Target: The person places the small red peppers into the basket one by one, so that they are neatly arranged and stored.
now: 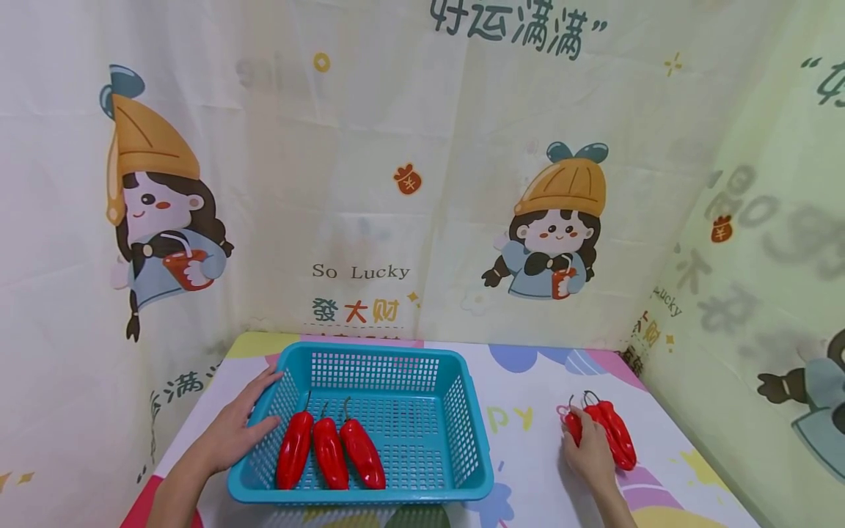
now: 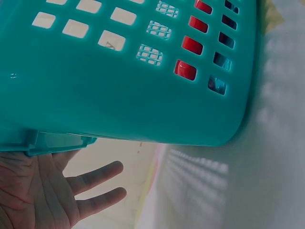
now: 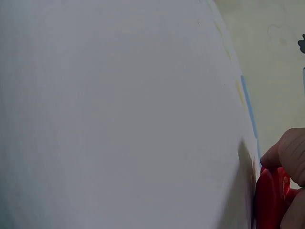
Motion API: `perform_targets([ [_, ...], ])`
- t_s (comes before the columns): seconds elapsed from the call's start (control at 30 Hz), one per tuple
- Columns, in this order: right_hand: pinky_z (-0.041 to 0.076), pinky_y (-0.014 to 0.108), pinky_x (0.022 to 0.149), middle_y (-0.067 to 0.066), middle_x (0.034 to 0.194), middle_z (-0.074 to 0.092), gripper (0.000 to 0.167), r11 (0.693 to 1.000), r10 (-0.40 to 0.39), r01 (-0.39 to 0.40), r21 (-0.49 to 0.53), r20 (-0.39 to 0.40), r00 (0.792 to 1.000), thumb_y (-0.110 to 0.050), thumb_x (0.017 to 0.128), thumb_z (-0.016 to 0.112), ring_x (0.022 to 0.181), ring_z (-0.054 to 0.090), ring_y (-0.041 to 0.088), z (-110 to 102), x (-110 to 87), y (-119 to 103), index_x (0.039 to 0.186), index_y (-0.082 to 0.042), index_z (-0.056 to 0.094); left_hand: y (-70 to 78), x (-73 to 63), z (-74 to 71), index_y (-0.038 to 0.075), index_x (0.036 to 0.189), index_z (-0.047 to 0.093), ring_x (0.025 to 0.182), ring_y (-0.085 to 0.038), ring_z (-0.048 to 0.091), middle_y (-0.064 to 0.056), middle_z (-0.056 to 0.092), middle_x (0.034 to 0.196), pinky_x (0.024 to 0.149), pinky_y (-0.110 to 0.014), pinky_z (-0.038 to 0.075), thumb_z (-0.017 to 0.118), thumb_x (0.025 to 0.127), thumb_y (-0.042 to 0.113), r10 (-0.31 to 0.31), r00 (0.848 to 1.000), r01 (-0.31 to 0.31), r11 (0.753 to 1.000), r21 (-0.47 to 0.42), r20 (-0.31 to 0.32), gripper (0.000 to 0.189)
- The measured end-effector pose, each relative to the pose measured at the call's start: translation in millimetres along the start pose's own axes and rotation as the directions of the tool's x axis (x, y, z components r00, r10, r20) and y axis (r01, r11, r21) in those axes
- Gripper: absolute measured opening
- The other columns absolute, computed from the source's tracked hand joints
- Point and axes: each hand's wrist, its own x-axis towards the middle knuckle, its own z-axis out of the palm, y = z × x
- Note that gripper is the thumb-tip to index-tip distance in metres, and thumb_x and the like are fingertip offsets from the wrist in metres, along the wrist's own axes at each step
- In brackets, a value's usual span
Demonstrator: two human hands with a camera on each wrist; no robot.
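Note:
On the left, my left hand (image 1: pixel 231 433) lies on the side rim of a blue-green plastic basket (image 1: pixel 478 440), its thumb over the rim. Two fingers (image 2: pixel 95 179) stick out straight outside the basket in the left wrist view. Three glossy red peppers (image 1: pixel 328 453) with stems lie side by side in the basket's left half. At the right, my right hand (image 1: pixel 587 455) pinches a red pepper (image 1: pixel 573 427), largely covered by the fingers. That pepper (image 3: pixel 269 198) shows at the edge of the right wrist view. More red peppers (image 1: pixel 617 433) lie just beside this hand on the table.
A patterned cloth covers the table (image 1: pixel 528 469). Printed curtains (image 1: pixel 356 220) stand behind and on both sides. Bare tabletop lies between the basket and the right-hand peppers.

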Motion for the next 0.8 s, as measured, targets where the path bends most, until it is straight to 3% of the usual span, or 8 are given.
perform_targets([
  [0.43, 0.039, 0.072, 0.106, 0.035, 0.146, 0.038, 0.067, 0.999, 0.004, -0.004, 0.051, -0.005, 1.0, -0.007, 0.093, 0.063, 0.134, 0.034, 0.053, -0.5, -1.3, 0.7, 0.151, 0.004, 0.033, 0.5, -0.4, 0.5, 0.01, 0.157, 0.032, 0.14, -0.058, 0.031, -0.028, 0.023, 0.163, 0.081, -0.06, 0.06, 0.076, 0.088, 0.021, -0.004, 1.0, 0.004, 1.0, -0.008, 0.007, 0.083],
  [0.8, 0.044, 0.07, 0.102, 0.032, 0.148, 0.04, 0.07, 0.988, 0.032, -0.026, 0.153, -0.032, 0.999, -0.012, 0.094, 0.069, 0.135, 0.037, 0.052, -3.7, -0.2, -6.6, 0.153, 0.001, 0.034, -0.3, 0.5, 0.8, 0.011, 0.157, 0.033, 0.138, -0.058, 0.033, -0.028, 0.024, 0.163, 0.08, -0.059, 0.06, 0.076, 0.088, 0.022, 0.001, 1.0, -0.001, 1.0, -0.006, 0.0, 0.082],
])
